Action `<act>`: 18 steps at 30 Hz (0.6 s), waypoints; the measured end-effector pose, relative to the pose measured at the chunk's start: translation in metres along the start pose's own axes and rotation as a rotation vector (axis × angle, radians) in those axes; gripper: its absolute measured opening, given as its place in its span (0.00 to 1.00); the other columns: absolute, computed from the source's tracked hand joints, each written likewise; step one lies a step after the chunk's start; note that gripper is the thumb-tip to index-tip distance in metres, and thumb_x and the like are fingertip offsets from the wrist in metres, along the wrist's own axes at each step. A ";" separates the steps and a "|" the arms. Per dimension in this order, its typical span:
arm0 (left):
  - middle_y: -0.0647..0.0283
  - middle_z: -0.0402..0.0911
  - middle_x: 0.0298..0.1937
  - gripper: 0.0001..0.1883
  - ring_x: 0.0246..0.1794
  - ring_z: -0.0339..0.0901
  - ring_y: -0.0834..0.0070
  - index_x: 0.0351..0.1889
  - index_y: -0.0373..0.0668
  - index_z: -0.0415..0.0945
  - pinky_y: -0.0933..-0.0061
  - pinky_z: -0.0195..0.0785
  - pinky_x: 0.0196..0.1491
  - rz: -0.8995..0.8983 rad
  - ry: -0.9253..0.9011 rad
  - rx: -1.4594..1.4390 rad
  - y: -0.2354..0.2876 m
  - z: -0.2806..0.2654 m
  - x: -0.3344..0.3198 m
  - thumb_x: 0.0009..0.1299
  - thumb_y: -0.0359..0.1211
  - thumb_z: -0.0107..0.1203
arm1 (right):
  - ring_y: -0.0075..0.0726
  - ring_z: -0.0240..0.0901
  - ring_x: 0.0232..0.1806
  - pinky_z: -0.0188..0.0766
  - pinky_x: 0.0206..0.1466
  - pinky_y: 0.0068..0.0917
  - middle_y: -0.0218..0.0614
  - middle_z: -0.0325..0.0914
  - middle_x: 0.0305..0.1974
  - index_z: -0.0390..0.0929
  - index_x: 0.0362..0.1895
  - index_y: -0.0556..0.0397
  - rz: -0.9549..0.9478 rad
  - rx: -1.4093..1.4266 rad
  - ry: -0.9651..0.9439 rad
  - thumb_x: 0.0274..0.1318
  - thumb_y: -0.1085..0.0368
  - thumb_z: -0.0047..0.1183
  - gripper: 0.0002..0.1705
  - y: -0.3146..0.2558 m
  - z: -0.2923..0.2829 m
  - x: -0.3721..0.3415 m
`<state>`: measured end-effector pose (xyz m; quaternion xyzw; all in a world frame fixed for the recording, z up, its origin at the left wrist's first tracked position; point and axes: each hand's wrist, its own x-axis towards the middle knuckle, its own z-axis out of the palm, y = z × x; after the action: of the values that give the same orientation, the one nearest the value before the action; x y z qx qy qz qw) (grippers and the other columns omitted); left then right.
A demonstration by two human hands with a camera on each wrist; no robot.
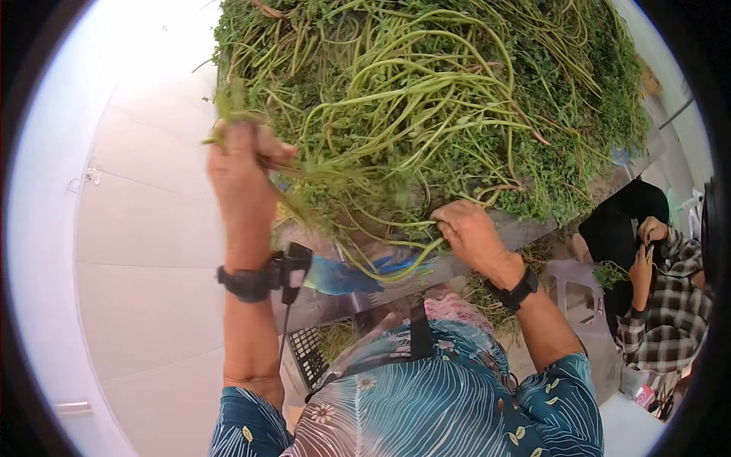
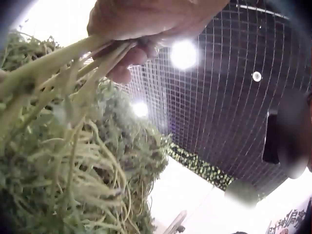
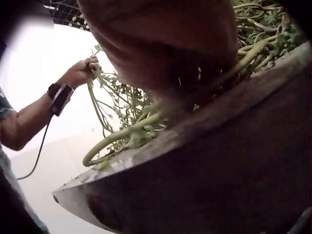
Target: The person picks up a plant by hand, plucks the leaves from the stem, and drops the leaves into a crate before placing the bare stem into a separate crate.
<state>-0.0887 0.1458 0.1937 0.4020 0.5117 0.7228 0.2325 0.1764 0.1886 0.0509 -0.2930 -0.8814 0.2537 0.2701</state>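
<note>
Raised at the left of the pile, my left hand [image 1: 247, 171] grips a bunch of leafy green stems [image 2: 53, 68], blurred in the head view. In the left wrist view the stems run out from under the curled fingers. My right hand [image 1: 472, 236] is low at the table's near edge, fingers curled around a thick green stem [image 1: 415, 265] that loops out to the left. From the right wrist the same stem [image 3: 105, 144] bends over the table edge; the fingertips are in shadow. A large heap of leafy greens [image 1: 548, 145] with long pale stems lies beyond both hands.
The grey table [image 1: 457, 268] has a blue patch [image 1: 343, 276] near its front edge. A black crate [image 1: 306, 354] is below. To the right, a person in a checked shirt [image 1: 662, 320] sits behind a pale plastic stool [image 1: 575, 278], holding greens. A white wall [image 1: 152, 228] stands left.
</note>
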 end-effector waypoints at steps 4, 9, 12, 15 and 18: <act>0.74 0.50 0.17 0.10 0.17 0.49 0.82 0.30 0.43 0.63 0.75 0.55 0.25 0.088 0.184 -0.085 0.060 -0.048 0.043 0.72 0.36 0.40 | 0.51 0.69 0.38 0.65 0.43 0.41 0.44 0.75 0.33 0.75 0.35 0.56 0.088 -0.027 0.052 0.46 0.71 0.47 0.10 0.012 0.008 0.005; 0.68 0.61 0.33 0.09 0.35 0.63 0.82 0.33 0.38 0.61 0.84 0.61 0.44 0.722 0.280 0.847 0.123 -0.147 0.061 0.57 0.18 0.46 | 0.52 0.69 0.37 0.65 0.41 0.42 0.44 0.75 0.32 0.75 0.36 0.55 0.165 -0.047 0.061 0.46 0.70 0.47 0.10 0.015 0.002 0.011; 0.69 0.60 0.32 0.10 0.36 0.63 0.84 0.29 0.39 0.59 0.86 0.58 0.44 0.639 0.374 0.503 0.143 -0.194 0.068 0.55 0.17 0.48 | 0.53 0.69 0.37 0.66 0.41 0.43 0.46 0.76 0.33 0.75 0.36 0.56 0.169 -0.105 0.068 0.47 0.70 0.47 0.10 0.017 0.000 0.016; 0.70 0.59 0.31 0.12 0.33 0.61 0.85 0.29 0.40 0.59 0.88 0.56 0.40 0.601 0.433 0.511 0.142 -0.185 0.054 0.53 0.18 0.50 | 0.53 0.70 0.38 0.66 0.43 0.42 0.47 0.76 0.34 0.75 0.37 0.56 0.182 -0.215 0.098 0.47 0.69 0.48 0.11 0.031 0.000 0.022; 0.72 0.57 0.30 0.11 0.31 0.59 0.84 0.27 0.40 0.59 0.89 0.54 0.38 0.686 0.338 0.788 0.134 -0.183 0.050 0.51 0.19 0.49 | 0.56 0.71 0.38 0.67 0.44 0.43 0.49 0.76 0.36 0.75 0.39 0.57 0.270 -0.218 0.041 0.49 0.67 0.46 0.13 0.037 -0.016 0.034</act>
<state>-0.2571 0.0329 0.3072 0.4806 0.6133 0.5654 -0.2703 0.1771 0.2417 0.0510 -0.4414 -0.8506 0.1845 0.2182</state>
